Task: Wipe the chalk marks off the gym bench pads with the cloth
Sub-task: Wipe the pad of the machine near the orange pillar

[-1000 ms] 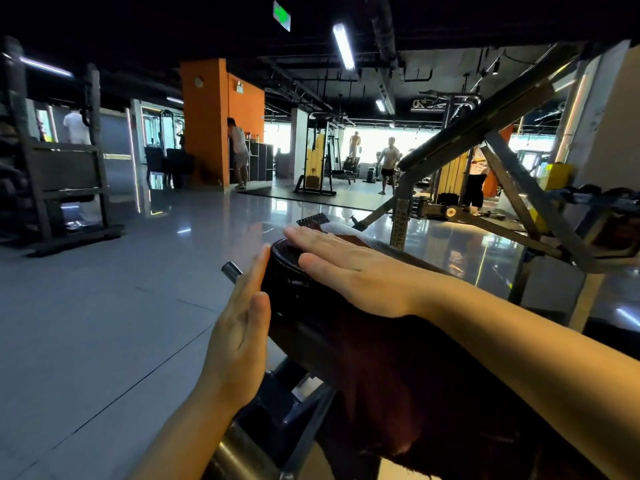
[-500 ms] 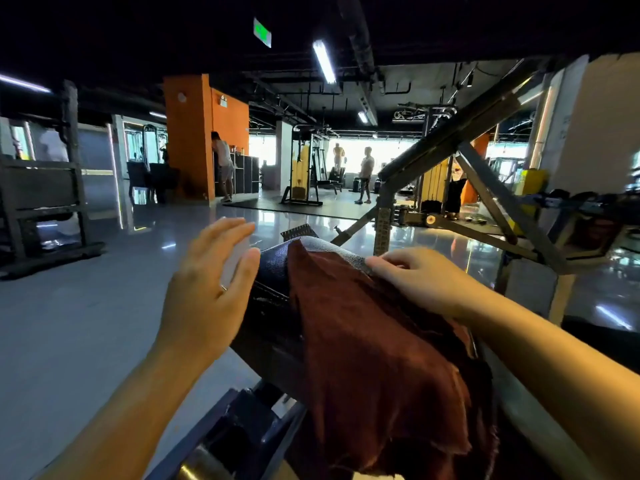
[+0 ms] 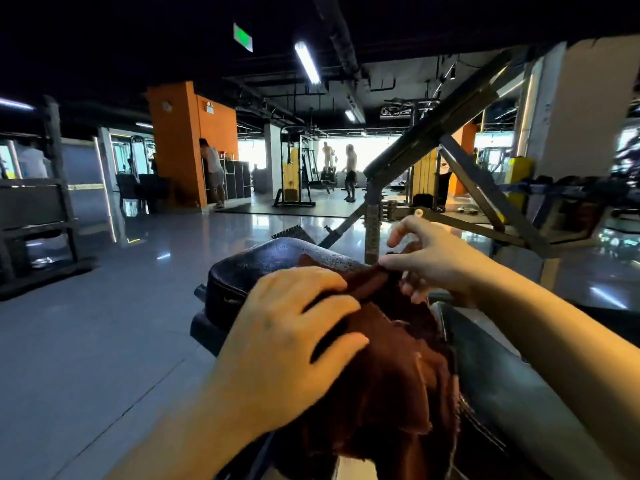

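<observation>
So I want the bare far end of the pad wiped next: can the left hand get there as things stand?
Probably yes. The left hand rests on the cloth just short of the bare end of the pad, and nothing lies between them. The right hand pinches the cloth's far edge off to the side.

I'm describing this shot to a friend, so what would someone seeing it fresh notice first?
Front and centre, a left hand lies on a rust-brown cloth draped over a black bench pad, while the right hand pinches the cloth's far edge. Behind them, an orange pillar stands out at left in the dim gym.
</observation>
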Demonstrator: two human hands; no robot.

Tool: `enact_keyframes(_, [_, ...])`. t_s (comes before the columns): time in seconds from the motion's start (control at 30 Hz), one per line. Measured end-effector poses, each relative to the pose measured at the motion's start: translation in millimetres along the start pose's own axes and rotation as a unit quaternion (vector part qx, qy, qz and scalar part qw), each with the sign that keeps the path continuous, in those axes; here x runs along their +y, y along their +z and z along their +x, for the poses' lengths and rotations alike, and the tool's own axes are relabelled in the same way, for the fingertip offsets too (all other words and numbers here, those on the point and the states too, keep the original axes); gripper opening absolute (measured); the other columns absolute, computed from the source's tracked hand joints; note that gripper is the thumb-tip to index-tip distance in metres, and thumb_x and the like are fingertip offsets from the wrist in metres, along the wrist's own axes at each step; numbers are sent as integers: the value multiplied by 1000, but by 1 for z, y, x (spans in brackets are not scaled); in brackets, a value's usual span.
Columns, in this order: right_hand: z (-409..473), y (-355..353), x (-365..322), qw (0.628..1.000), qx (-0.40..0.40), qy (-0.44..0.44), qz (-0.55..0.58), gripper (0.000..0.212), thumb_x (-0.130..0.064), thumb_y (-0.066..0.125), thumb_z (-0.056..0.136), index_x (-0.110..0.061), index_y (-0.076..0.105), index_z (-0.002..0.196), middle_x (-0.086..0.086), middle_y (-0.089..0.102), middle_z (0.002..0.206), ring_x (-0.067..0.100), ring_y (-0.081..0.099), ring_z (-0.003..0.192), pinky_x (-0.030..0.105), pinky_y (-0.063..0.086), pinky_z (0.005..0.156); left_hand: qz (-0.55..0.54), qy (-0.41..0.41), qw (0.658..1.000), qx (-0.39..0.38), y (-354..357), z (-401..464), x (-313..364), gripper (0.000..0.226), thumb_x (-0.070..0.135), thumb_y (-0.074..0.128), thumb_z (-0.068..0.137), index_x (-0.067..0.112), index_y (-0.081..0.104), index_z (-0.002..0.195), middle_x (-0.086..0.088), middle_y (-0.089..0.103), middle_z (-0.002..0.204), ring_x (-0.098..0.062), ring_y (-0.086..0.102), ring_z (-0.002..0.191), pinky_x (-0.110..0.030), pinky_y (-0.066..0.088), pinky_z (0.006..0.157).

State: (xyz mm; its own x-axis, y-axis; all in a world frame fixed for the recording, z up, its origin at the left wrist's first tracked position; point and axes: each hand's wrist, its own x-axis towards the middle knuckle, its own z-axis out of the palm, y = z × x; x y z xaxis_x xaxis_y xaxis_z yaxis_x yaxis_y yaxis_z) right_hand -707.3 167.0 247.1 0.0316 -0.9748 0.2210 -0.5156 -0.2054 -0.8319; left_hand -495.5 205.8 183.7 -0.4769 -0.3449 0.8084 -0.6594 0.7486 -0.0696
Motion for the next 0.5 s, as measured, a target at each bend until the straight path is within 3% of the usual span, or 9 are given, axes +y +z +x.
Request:
enact_keyframes(0.07, [-1,2,5,1000,1,18,7,23,-10,64,91,-8,53,110,27,57,107,21,61,72,25,54,47,22,72,996,-53,17,-3,16,38,53,57,86,23,72,105,6,66,111,-13,60,106,-36,47,90])
enact_keyframes(0.13, [-1,3,9,998,-5,36,51,18,-8,61,93,-6,58,110,26,56,116,21,61,85,26,58,57,11,78,994,-71,26,-3,23,38,53,59,85,23,73,103,8,68,106,-12,62,100,-34,49,85])
enact_keyframes(0.23, [2,3,14,992,-27,45,117,7,-3,57,94,-6,62,99,20,58,109,19,61,84,24,58,55,-55,51,997,-23,25,-3,25,25,42,60,88,24,77,92,12,71,97,-6,64,93,-32,51,83])
enact_keyframes(0.4, [5,3,20,991,-22,52,124,20,-1,50,97,-4,70,100,10,65,90,14,62,73,19,53,52,-126,4,992,15,18,4,47,18,33,59,91,23,73,88,12,71,85,-4,65,81,-28,50,75])
enact_keyframes(0.5, [8,-5,27,998,37,32,44,19,-3,56,94,-12,72,98,13,69,102,20,63,84,30,54,70,-137,88,986,-41,25,10,55,18,36,60,92,24,73,96,10,71,94,-9,65,91,-31,51,79])
